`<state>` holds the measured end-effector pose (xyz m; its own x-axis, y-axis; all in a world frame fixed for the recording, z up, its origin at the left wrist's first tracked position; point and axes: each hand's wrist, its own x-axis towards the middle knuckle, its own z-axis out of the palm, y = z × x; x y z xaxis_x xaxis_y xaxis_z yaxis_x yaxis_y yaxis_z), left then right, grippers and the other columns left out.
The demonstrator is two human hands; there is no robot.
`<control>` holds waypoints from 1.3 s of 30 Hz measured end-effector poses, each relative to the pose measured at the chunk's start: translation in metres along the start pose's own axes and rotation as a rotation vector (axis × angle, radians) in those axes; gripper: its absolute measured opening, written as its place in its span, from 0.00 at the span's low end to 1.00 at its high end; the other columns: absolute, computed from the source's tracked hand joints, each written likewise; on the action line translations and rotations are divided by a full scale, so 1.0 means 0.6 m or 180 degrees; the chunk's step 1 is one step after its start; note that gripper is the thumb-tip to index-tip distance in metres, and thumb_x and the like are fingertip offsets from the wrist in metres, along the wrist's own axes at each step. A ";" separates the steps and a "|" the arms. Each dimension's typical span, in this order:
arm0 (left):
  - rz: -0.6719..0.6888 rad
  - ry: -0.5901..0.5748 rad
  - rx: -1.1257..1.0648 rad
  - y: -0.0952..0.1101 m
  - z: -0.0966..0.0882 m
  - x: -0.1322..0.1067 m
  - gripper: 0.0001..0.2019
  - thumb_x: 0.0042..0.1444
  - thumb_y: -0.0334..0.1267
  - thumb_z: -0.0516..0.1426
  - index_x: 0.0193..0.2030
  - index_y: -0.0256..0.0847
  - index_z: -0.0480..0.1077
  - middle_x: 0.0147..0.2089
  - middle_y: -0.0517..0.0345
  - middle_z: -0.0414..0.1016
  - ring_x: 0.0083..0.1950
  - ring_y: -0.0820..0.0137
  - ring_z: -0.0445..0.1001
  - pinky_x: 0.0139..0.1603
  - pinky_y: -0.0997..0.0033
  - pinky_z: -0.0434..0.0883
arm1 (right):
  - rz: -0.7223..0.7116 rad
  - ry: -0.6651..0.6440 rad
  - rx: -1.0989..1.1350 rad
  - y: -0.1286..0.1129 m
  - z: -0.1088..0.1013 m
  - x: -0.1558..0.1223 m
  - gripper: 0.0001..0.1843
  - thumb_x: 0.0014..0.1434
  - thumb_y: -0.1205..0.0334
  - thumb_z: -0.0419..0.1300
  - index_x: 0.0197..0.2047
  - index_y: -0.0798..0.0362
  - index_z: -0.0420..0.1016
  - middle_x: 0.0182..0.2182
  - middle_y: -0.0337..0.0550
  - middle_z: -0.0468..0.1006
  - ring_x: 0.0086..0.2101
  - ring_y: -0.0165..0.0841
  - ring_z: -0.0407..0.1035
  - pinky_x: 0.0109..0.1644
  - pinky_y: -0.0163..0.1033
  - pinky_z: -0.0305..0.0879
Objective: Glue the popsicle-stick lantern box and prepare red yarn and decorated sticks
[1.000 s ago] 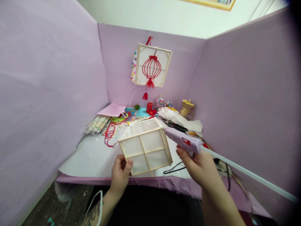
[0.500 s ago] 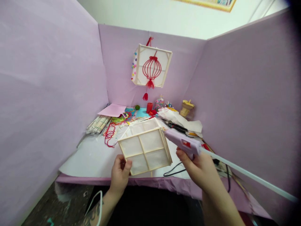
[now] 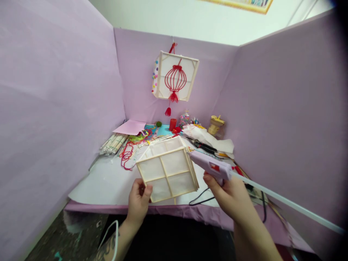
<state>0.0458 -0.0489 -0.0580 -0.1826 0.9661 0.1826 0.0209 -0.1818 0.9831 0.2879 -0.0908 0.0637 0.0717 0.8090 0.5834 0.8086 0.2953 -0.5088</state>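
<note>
My left hand (image 3: 139,201) is closed on the lower left corner of a box-shaped lantern frame (image 3: 168,175), made of thin wooden sticks with white translucent panels. The frame is held tilted above the front of the table. My right hand (image 3: 231,194) grips the handle of a lilac hot glue gun (image 3: 210,165). Its nozzle points left, at the upper right edge of the frame; whether the tip touches the wood I cannot tell. A long white glue stick (image 3: 288,204) juts from the back of the gun.
A finished-looking lantern (image 3: 176,79) with red decoration hangs at the back panel. Bundled sticks (image 3: 112,143) and red cord (image 3: 127,157) lie left. Pliers (image 3: 202,145), white paper (image 3: 212,137) and a lidded cup (image 3: 216,125) are at right. A black cable (image 3: 201,199) curves below the gun.
The glue gun and my right hand have shifted very slightly left, the nozzle staying by the frame's upper right edge. My left hand and the frame hold still.
</note>
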 end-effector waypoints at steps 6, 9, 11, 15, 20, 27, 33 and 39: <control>-0.0007 -0.0017 -0.0028 0.001 -0.001 0.000 0.20 0.51 0.57 0.59 0.35 0.41 0.63 0.25 0.65 0.64 0.22 0.74 0.64 0.21 0.75 0.65 | 0.0013 -0.0026 -0.0005 0.002 0.002 -0.002 0.18 0.61 0.48 0.54 0.35 0.53 0.76 0.27 0.46 0.76 0.33 0.42 0.71 0.37 0.44 0.67; -0.0005 0.0022 -0.0015 -0.001 -0.001 0.000 0.20 0.51 0.56 0.59 0.35 0.41 0.63 0.25 0.65 0.64 0.22 0.74 0.64 0.20 0.75 0.64 | 0.0028 -0.0050 -0.0044 0.006 0.004 -0.005 0.19 0.62 0.48 0.53 0.39 0.53 0.77 0.27 0.46 0.76 0.33 0.42 0.71 0.37 0.44 0.67; -0.0014 0.0024 -0.0027 -0.002 -0.001 0.000 0.20 0.51 0.56 0.59 0.35 0.40 0.64 0.26 0.64 0.64 0.22 0.74 0.64 0.20 0.75 0.65 | 0.0004 -0.0078 -0.0036 0.008 0.004 -0.007 0.19 0.62 0.48 0.53 0.41 0.53 0.77 0.28 0.46 0.76 0.34 0.43 0.71 0.37 0.44 0.67; -0.0051 0.0002 -0.0075 -0.004 -0.002 0.001 0.21 0.51 0.57 0.59 0.37 0.40 0.64 0.27 0.63 0.65 0.23 0.73 0.65 0.20 0.74 0.66 | -0.0047 -0.0039 -0.0007 0.007 0.004 -0.006 0.19 0.62 0.49 0.53 0.41 0.54 0.77 0.30 0.47 0.77 0.35 0.43 0.72 0.39 0.45 0.68; 0.0005 0.0022 -0.0088 -0.009 -0.003 0.002 0.20 0.52 0.56 0.59 0.37 0.40 0.64 0.28 0.63 0.65 0.24 0.73 0.65 0.22 0.74 0.66 | -0.0047 -0.0059 0.0071 0.004 0.004 -0.004 0.16 0.61 0.50 0.54 0.36 0.53 0.75 0.31 0.46 0.77 0.34 0.41 0.71 0.39 0.43 0.68; -0.0024 0.0029 -0.0114 -0.011 -0.003 0.002 0.19 0.52 0.55 0.59 0.37 0.40 0.64 0.28 0.64 0.65 0.23 0.73 0.65 0.20 0.74 0.66 | 0.0033 -0.0093 0.0061 0.006 0.004 -0.012 0.14 0.61 0.52 0.55 0.34 0.52 0.74 0.31 0.44 0.77 0.33 0.39 0.71 0.38 0.42 0.67; 0.0009 0.0090 -0.0115 -0.014 -0.004 0.004 0.18 0.52 0.53 0.59 0.38 0.40 0.65 0.28 0.64 0.65 0.24 0.73 0.65 0.20 0.75 0.66 | 0.0052 -0.0124 0.0060 0.006 0.006 -0.015 0.14 0.62 0.53 0.55 0.32 0.52 0.74 0.30 0.44 0.77 0.32 0.39 0.71 0.36 0.41 0.67; 0.0013 0.0093 -0.0136 -0.014 -0.004 0.005 0.18 0.52 0.53 0.60 0.37 0.40 0.64 0.27 0.65 0.63 0.23 0.74 0.64 0.20 0.76 0.65 | 0.0089 -0.0134 0.0084 0.006 0.007 -0.016 0.13 0.61 0.53 0.55 0.36 0.51 0.75 0.33 0.45 0.78 0.35 0.41 0.72 0.39 0.42 0.68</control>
<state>0.0425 -0.0446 -0.0659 -0.2113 0.9597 0.1854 -0.0201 -0.1939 0.9808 0.2878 -0.0952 0.0536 0.0690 0.8376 0.5419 0.7909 0.2851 -0.5414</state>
